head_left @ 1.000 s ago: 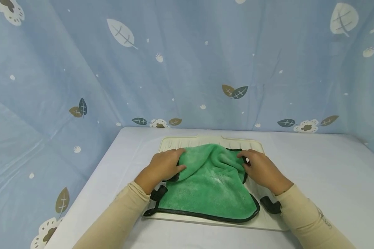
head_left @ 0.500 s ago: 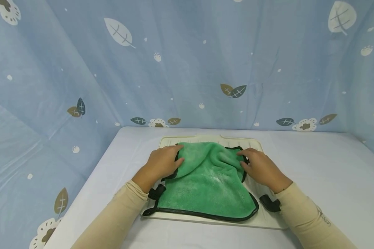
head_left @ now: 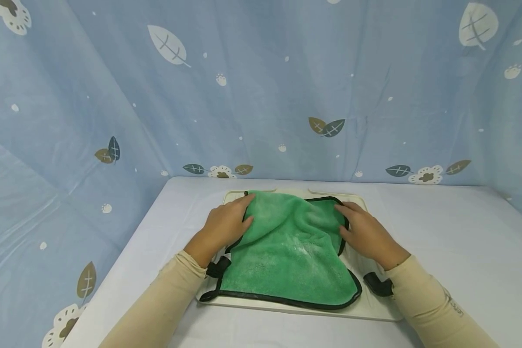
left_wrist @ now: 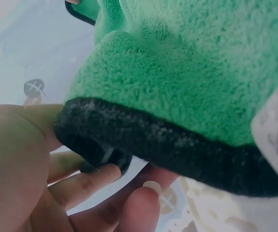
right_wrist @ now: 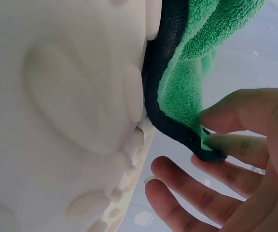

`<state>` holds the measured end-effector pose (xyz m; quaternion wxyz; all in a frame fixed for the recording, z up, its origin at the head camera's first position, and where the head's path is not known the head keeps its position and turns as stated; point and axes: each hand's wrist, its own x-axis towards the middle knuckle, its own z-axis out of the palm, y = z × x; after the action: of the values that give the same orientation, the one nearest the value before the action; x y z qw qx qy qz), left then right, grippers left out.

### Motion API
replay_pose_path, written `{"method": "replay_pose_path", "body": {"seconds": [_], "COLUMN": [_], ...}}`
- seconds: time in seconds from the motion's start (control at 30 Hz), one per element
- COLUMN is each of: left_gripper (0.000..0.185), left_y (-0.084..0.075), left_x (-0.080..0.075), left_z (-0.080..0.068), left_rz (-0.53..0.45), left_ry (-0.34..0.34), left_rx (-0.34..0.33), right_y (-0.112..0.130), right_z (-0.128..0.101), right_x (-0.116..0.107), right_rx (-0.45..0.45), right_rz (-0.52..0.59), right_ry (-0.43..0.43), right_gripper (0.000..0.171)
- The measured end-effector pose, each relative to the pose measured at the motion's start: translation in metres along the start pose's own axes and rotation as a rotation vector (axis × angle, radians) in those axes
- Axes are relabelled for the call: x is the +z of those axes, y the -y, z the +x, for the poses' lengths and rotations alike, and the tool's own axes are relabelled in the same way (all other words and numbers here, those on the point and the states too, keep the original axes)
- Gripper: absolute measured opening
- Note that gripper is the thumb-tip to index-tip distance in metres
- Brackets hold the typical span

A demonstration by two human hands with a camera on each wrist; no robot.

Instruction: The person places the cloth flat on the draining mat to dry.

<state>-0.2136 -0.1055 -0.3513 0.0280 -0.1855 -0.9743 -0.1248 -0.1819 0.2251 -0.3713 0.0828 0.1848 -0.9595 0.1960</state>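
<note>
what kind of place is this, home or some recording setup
Probably a staged recording booth, not a home: leaf-print blue cloth curtains a white table, which bears only a cream tray and green towel.

The cloth (head_left: 289, 256) lies on the tray (head_left: 374, 304), which sits on the table (head_left: 452, 241), curtain (head_left: 261, 87) behind. Left hand (head_left: 224, 224) is on the cloth's far left corner, right hand (head_left: 365, 234) on its far right corner. The near edge lies flat along the tray's front. The cloth's middle sits between both hands.
</note>
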Motion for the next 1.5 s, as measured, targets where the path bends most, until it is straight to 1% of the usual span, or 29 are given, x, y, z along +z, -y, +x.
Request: {"method": "replay_pose_path", "body": {"seconds": [0.23, 0.37, 0.63, 0.77, 0.9, 1.23, 1.37, 1.5], "left_gripper": [0.067, 0.070, 0.072, 0.068, 0.065, 0.063, 0.066, 0.069], "left_y": [0.006, 0.008, 0.012, 0.012, 0.011, 0.012, 0.015, 0.018], "left_x": [0.002, 0.003, 0.007, 0.008, 0.008, 0.009, 0.010, 0.010], "left_z": [0.002, 0.002, 0.004, 0.004, 0.003, 0.003, 0.005, 0.007], "left_rz": [0.003, 0.006, 0.016, 0.002, -0.002, 0.010, 0.001, 0.007], "left_ry": [-0.023, -0.018, 0.073, 0.105, 0.122, 0.132, 0.124, 0.122], "left_rx": [0.011, 0.007, -0.041, -0.044, -0.030, -0.027, -0.024, -0.016], "right_y": [0.000, 0.000, 0.000, 0.001, 0.000, 0.001, 0.000, -0.003], "right_z": [0.001, 0.001, 0.001, 0.001, -0.001, -0.001, -0.001, 0.000], "right_x": [0.000, 0.000, 0.001, 0.002, 0.004, 0.004, 0.003, 0.002], "right_rx": [0.014, 0.032, 0.028, 0.024, 0.025, 0.027, 0.013, 0.023], "right_rz": [-0.003, -0.004, 0.008, 0.004, -0.004, -0.018, -0.030, -0.023], "right_ry": [-0.003, 0.005, 0.064, 0.093, 0.108, 0.113, 0.092, 0.070], "right_gripper": [0.061, 0.064, 0.067, 0.067, 0.065, 0.054, 0.053, 0.055]}}
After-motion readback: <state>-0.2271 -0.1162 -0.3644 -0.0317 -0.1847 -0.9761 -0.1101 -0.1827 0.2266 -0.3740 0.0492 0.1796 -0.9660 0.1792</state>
